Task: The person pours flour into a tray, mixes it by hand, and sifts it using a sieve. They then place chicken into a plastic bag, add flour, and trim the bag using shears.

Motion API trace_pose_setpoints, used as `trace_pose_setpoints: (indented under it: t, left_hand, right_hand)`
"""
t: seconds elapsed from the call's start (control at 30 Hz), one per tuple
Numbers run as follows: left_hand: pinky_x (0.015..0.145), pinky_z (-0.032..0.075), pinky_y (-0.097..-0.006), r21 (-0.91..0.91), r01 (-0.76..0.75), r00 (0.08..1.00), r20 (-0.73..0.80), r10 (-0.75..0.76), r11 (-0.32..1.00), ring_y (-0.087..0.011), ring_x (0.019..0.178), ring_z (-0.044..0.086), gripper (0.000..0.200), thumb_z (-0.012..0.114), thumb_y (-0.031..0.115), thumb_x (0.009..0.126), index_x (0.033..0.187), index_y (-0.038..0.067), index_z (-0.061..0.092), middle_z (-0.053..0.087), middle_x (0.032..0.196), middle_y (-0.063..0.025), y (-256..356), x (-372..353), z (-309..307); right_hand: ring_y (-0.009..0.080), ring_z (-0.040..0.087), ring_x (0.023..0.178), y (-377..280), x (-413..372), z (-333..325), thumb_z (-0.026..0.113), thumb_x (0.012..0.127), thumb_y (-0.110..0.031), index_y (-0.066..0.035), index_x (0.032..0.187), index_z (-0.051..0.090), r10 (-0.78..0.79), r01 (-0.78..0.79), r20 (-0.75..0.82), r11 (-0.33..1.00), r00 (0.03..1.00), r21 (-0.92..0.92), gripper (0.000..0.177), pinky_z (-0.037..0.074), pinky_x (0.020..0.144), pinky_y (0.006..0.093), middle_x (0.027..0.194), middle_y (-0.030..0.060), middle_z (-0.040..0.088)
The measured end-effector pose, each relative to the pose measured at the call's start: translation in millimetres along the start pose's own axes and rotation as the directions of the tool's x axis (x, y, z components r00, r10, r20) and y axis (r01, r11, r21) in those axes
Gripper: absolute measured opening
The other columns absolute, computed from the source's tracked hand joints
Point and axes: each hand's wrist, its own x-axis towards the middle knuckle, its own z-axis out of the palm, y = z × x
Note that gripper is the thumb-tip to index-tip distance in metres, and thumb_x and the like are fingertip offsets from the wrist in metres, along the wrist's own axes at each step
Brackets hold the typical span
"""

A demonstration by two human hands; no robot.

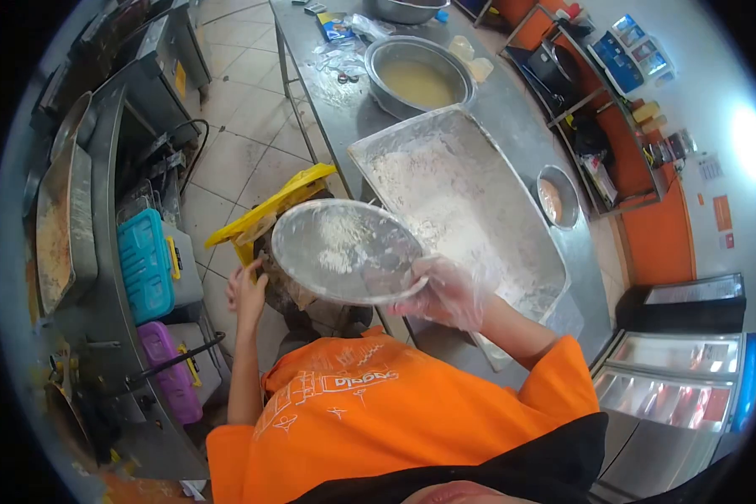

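My right hand (449, 290), in a clear plastic glove, grips the rim of a round sieve (298, 252). A patch of white flour and small clumps (342, 244) lies on its mesh. The sieve is held tilted between the table and a yellow bin lid (277, 204). My bare left hand (248, 296) has its fingers curled at the near end of that lid; dark contents show below it, partly hidden by the sieve. Right beside the sieve, a large rectangular metal pan (512, 185) holds a heap of white flour (449, 227).
On the steel table (328, 126) stand a big pot of cloudy liquid (420, 80) and a small metal bowl (556, 197). At left, a counter carries a crumb-filled tray (80, 244) above turquoise-lidded (147, 260) and purple-lidded boxes (168, 370). A glass-front fridge (672, 378) stands at right.
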Motion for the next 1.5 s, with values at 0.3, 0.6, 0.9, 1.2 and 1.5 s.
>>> trace_pose_setpoints:
  t: [0.3,0.6,0.9,1.2,1.5]
  left_hand:
    - [0.105,0.011,-0.0517,-0.126,-0.262,0.959,0.073,0.272,0.957,-0.0301,0.132,0.020,0.050,0.056,0.053,0.081,0.124,0.027,0.055,0.032,0.140,-0.0079,125.4,6.5,-8.6]
    - [0.102,0.010,-0.0545,0.015,-0.438,0.892,-0.115,0.437,0.899,-0.0352,0.128,0.011,0.069,0.058,0.049,0.081,0.138,0.014,0.040,0.017,0.141,-0.0108,228.9,26.2,76.9]
    - [0.096,0.012,-0.0584,-0.096,-0.452,0.891,-0.093,0.444,0.887,-0.0379,0.123,0.012,0.070,0.062,0.038,0.080,0.138,0.010,0.035,0.015,0.137,-0.0131,227.7,21.1,73.9]
    - [0.096,0.015,-0.0583,-0.118,-0.476,0.877,-0.143,0.459,0.871,-0.0375,0.123,0.015,0.071,0.064,0.038,0.078,0.139,0.016,0.035,0.017,0.138,-0.0134,217.7,25.4,81.2]
    - [0.097,0.014,-0.0578,-0.119,-0.465,0.884,-0.120,0.452,0.877,-0.0374,0.123,0.015,0.073,0.064,0.040,0.078,0.139,0.016,0.035,0.017,0.138,-0.0142,217.6,27.5,80.1]
  right_hand:
    - [0.0274,0.060,0.092,-74.6,-48.0,-73.3,0.049,0.084,-0.007,0.001,0.108,0.048,-0.597,0.515,0.063,0.628,0.800,-0.584,0.025,0.051,0.087,0.0382,0.108,0.0217,0.052]
    - [0.0343,0.047,0.114,-94.3,123.0,-174.5,0.051,0.076,-0.003,-0.001,0.121,0.052,-0.922,-0.070,0.353,-0.346,-0.160,-0.936,0.045,0.042,0.095,0.0383,0.122,0.0219,0.046]
    - [0.0377,0.038,0.117,-57.5,198.5,-216.5,0.059,0.076,-0.020,0.005,0.136,0.022,-0.877,-0.514,0.473,-0.369,-0.084,-0.775,0.075,0.036,0.097,0.0430,0.125,0.0256,0.040]
    - [0.0364,0.041,0.119,-8.8,136.4,-92.5,0.047,0.080,0.004,-0.009,0.143,0.011,-0.713,0.572,-0.409,0.701,0.570,-0.426,0.074,0.056,0.081,0.0429,0.145,0.0170,0.020]
    - [0.0277,0.064,0.082,-74.1,34.2,-173.1,0.045,0.077,0.006,-0.013,0.138,0.034,-0.746,0.275,0.579,-0.511,0.329,-0.814,0.065,0.058,0.063,0.0312,0.138,0.0155,0.036]
